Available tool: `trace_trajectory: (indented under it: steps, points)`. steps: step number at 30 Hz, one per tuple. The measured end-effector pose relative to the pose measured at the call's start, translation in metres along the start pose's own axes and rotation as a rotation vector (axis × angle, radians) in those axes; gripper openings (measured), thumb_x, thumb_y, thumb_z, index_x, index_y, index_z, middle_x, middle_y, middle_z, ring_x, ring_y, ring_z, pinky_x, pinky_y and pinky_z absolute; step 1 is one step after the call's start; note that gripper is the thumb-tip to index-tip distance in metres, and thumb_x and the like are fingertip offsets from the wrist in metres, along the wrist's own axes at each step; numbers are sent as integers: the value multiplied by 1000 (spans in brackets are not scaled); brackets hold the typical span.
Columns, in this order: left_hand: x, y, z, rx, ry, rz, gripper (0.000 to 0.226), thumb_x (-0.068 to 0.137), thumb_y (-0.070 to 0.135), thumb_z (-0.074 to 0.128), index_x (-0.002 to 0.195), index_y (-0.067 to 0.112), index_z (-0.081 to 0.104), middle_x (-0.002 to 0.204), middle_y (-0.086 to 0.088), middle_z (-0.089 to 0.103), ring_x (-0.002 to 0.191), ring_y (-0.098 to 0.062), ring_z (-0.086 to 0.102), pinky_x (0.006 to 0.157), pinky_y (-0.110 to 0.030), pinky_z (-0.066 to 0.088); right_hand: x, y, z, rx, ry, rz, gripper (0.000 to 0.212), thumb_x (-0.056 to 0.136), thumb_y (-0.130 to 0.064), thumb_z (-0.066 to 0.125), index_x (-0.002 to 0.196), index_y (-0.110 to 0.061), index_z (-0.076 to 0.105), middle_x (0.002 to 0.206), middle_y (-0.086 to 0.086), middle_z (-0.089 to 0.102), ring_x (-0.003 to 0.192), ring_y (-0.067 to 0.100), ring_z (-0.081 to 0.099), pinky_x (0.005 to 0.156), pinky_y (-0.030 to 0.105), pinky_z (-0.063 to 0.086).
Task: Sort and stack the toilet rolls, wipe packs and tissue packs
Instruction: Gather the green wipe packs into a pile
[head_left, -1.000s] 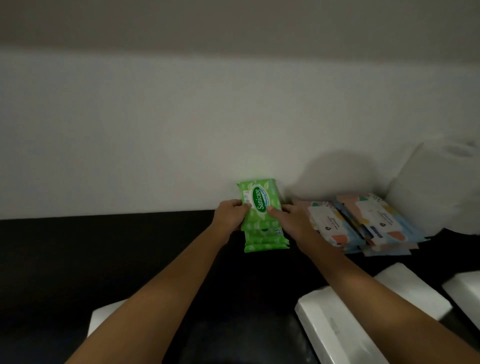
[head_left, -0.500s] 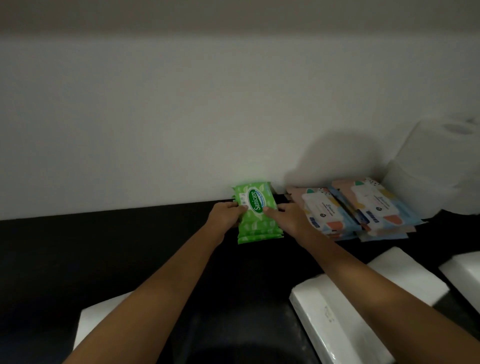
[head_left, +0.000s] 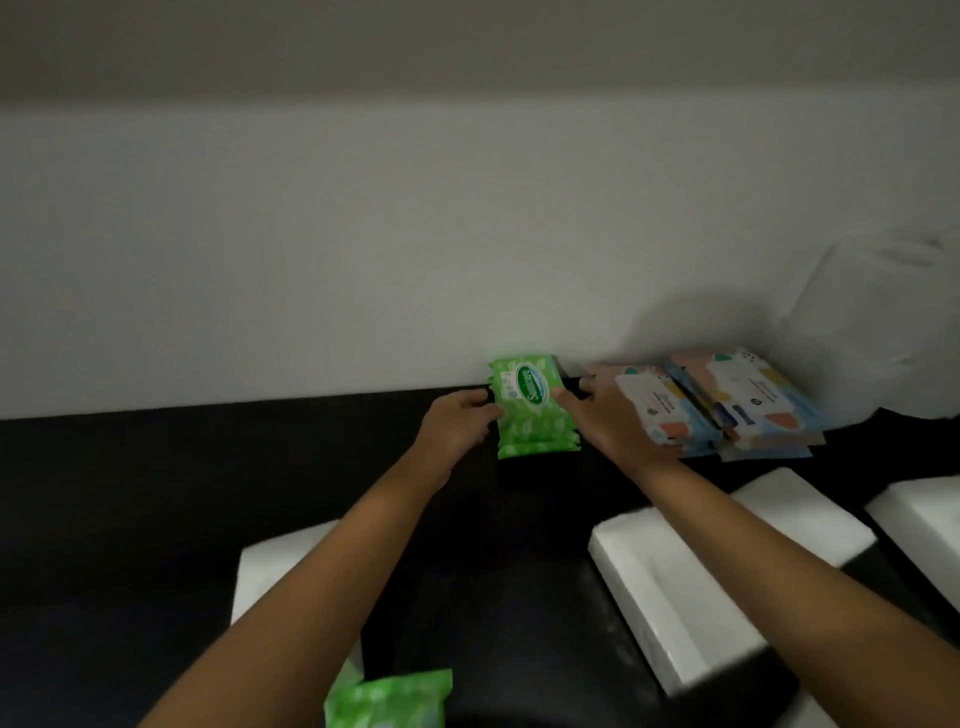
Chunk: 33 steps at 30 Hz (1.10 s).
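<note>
A stack of green wipe packs (head_left: 531, 410) lies on the black surface against the white wall. My left hand (head_left: 457, 426) holds its left side and my right hand (head_left: 605, 421) holds its right side. To the right lie two piles of pastel wipe packs (head_left: 737, 405). White toilet rolls (head_left: 883, 322) stand at the far right against the wall. White tissue packs (head_left: 670, 592) lie in front, under my right forearm. Another green wipe pack (head_left: 389, 699) shows at the bottom edge.
The black surface (head_left: 156, 493) stretches to the left. A white tissue pack (head_left: 265, 577) lies partly under my left forearm. More white tissue packs (head_left: 924, 519) sit at the right edge. The white wall (head_left: 363, 234) closes off the back.
The top green pack has come down flat onto the stack, which both hands now square up. The view has tilted down, showing a green pack at the bottom edge.
</note>
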<state>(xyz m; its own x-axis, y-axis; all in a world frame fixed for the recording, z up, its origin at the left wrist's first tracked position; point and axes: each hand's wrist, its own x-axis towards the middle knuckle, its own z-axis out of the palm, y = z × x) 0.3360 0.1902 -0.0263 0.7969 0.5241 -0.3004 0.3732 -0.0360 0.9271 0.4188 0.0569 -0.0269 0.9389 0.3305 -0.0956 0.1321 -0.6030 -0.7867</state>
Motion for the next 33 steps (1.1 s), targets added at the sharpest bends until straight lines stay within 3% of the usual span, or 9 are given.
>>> trace_trajectory:
  steps: [3,8,11,15,18,21,25,28,33]
  points:
    - [-42,-5,-9,64,-1,73,44,87,16,62,129,10,53,117,-10,62,88,-12,57,92,-28,47,-30,1,2,-37,-44,-3,51,92,-35,51,132,-3,48,135,16,52,123,30,50,99,32,38]
    - [-111,-22,-27,99,50,137,37,88,21,59,125,20,57,100,3,60,92,-10,58,95,-29,48,-83,4,3,-37,-126,-58,45,90,-33,55,127,-6,55,130,11,57,121,25,52,100,31,38]
    - [-151,-45,-33,156,114,179,34,88,20,58,122,23,59,93,8,61,90,-7,58,84,-19,47,-120,5,7,28,-191,-62,37,89,-30,58,119,-9,62,111,7,61,103,19,57,96,36,46]
    - [-189,-82,-36,287,162,209,33,88,19,58,120,22,60,101,2,62,70,-2,53,59,0,40,-163,11,20,55,-330,-52,28,92,-25,55,116,-13,61,99,4,60,90,15,58,73,24,49]
    - [-210,-102,-42,323,187,177,33,88,20,58,121,23,58,108,1,61,71,-2,52,57,0,39,-187,20,35,-14,-415,-15,31,91,-27,56,120,-16,59,108,3,61,96,16,59,83,29,50]
    - [-226,-119,-50,390,249,144,35,87,23,59,122,25,58,115,0,59,90,-9,55,73,-14,41,-204,30,49,-83,-465,-9,39,90,-31,57,126,-16,56,126,5,58,115,19,56,100,31,45]
    - [-243,-139,-54,519,308,31,49,84,29,63,131,21,51,132,-9,43,121,-24,47,105,-33,39,-229,44,64,-220,-457,-121,49,91,-35,54,134,-11,49,137,7,46,128,20,45,104,26,34]
    - [-250,-147,-54,571,296,-91,62,86,33,60,141,16,36,140,-13,35,126,-27,44,105,-31,34,-245,54,72,-270,-442,-206,53,93,-37,50,136,-8,45,138,6,41,131,20,35,108,27,28]
    - [-250,-152,-48,587,272,-215,64,90,27,52,145,6,27,140,-17,47,131,-30,42,105,-34,33,-258,58,78,-322,-475,-244,57,96,-41,41,140,-6,39,143,5,32,134,20,26,111,30,24]
